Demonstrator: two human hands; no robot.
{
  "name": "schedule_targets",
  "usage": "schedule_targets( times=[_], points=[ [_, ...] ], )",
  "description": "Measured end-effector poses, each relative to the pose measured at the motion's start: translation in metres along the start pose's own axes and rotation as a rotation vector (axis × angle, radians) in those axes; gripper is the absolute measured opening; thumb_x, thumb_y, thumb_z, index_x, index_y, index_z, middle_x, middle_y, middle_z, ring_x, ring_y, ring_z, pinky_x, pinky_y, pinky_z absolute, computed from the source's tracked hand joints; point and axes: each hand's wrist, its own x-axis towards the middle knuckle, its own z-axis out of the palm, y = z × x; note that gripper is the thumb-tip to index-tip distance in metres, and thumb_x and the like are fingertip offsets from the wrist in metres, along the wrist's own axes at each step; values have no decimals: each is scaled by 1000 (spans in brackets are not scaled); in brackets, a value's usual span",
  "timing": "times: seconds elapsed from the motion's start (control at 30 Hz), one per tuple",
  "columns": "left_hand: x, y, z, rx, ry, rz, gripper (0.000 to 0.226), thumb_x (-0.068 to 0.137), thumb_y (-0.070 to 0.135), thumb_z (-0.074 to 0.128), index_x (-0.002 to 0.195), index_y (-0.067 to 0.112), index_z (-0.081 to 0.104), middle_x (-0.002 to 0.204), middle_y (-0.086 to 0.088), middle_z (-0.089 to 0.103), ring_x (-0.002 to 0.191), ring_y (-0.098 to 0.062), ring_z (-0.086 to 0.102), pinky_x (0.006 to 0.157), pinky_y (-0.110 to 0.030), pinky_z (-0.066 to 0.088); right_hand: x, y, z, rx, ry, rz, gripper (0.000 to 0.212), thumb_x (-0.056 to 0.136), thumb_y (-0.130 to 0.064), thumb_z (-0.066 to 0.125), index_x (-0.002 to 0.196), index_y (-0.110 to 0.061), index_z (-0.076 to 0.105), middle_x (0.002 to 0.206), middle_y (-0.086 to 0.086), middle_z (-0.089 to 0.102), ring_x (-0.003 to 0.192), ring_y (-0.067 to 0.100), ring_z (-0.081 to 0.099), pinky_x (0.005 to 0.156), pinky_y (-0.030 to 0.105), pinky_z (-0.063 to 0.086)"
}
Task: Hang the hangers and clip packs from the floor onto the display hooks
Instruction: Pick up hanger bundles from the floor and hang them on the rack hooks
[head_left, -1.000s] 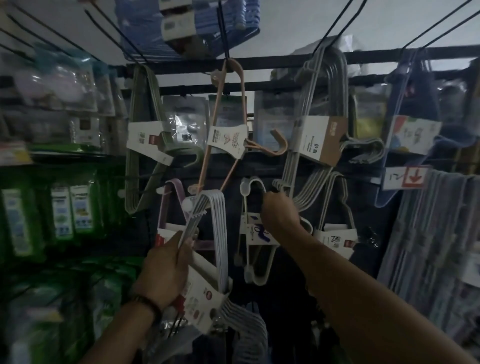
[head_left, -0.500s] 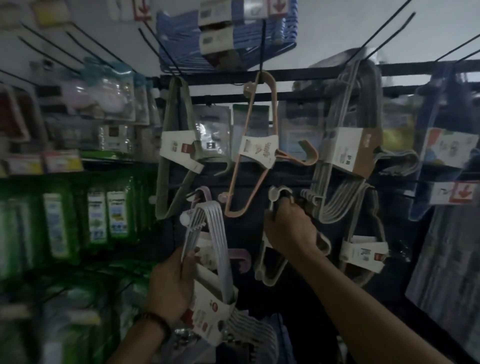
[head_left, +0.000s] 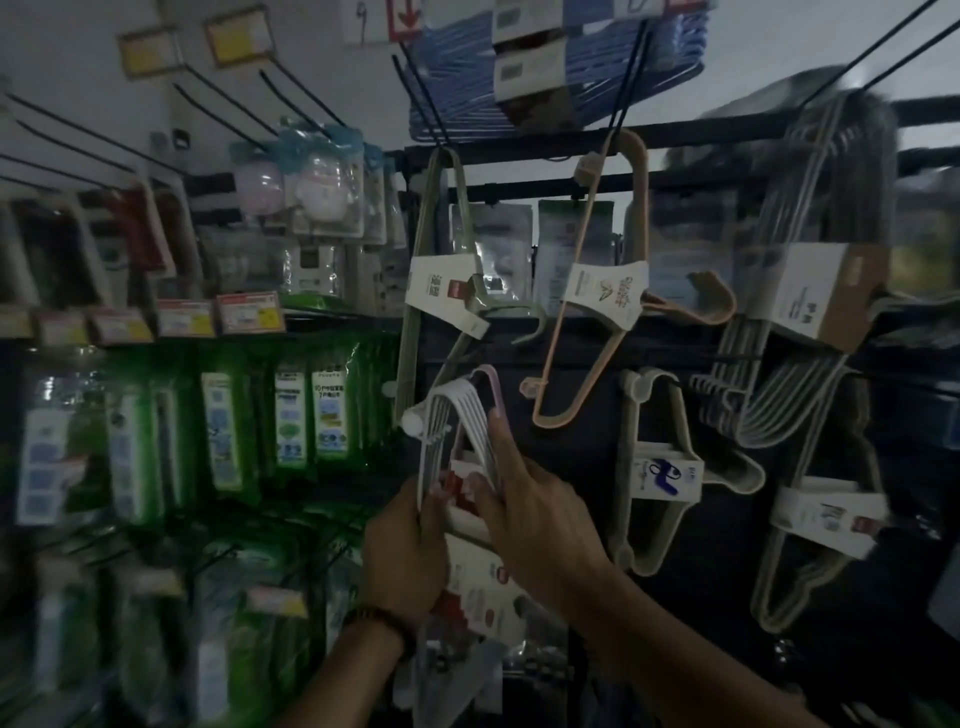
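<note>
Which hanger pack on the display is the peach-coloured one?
The peach hanger pack hanging in the upper row's middle, between the olive-green pack and the grey pack; it alone is peach.

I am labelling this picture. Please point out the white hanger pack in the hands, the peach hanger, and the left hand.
white hanger pack (head_left: 457, 415): head view, on the fanned white bars.
peach hanger (head_left: 640, 171): head view, on its upper bend.
left hand (head_left: 402, 558): head view, on the back of the hand.

right hand (head_left: 535, 525) off hung hangers, now seemingly gripping white hanger pack (head_left: 457, 441)
</note>
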Motion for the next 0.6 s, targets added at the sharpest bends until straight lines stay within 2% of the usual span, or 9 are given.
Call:
schedule_targets(
  times=[0.1,0.2,0.23,0.3,0.37,0.43,0.5,0.53,0.6],
  points=[
    [16,2,5,-19,-17,-30,22,110,34,42,115,34,63,80,-4,71,71,-20,67,64,-41,56,19,1,2,10,-1,37,75,107,-54,32,161,-43,-20,103,5,71,75,29,68,67,49,59],
    [39,-9,12,74,-102,-105,30,110,39,41,109,25,68,80,-2,71,74,-23,68,63,-35,52,43,5,10,-31,-41,127,72,110,-44,37,165,-34,-8,103,10,72,82,33,68,73,49,59],
    [44,-15,15,88,-143,-144,35,109,45,40,110,24,68,85,-2,72,80,-25,70,67,-35,53,51,8,14,-36,-56,157,71,110,-40,38,165,-32,-6,105,12,72,85,35,68,74,49,59],
    [48,-22,18,79,-217,-210,43,105,59,38,124,27,60,105,-3,73,94,-27,70,80,-41,59,65,14,21,-41,-74,183,79,110,-28,43,164,-32,-14,102,15,73,82,38,68,72,48,58],
    [41,-27,24,60,-233,-163,57,97,69,42,142,34,45,130,2,65,108,-21,68,90,-45,60,78,21,29,-71,-98,195,89,107,-18,46,161,-31,-24,102,19,73,82,40,70,73,50,59],
    [28,-30,30,63,-285,-110,76,93,74,46,157,36,27,147,10,46,118,-17,63,94,-43,59,88,27,36,-139,-151,201,90,108,-15,45,161,-25,-26,114,22,71,89,41,70,76,49,59],
    [19,-34,38,84,-390,-124,97,86,86,44,163,31,19,156,7,39,128,-20,59,101,-42,55,94,31,42,-246,-210,205,86,108,-13,45,163,-13,-21,135,25,63,95,38,70,73,44,56],
    [18,-36,41,125,-445,-132,100,87,84,45,165,29,14,161,4,38,133,-22,56,107,-40,52,96,34,44,-291,-242,210,84,108,-13,46,163,-6,-17,146,24,56,100,36,70,72,43,55],
    [22,-37,50,266,-593,-88,97,96,55,58,166,25,-3,170,4,21,143,-20,47,114,-37,45,101,39,42,-300,-306,245,80,108,-15,49,163,1,-8,154,22,48,115,36,67,79,42,55]
  ],
)
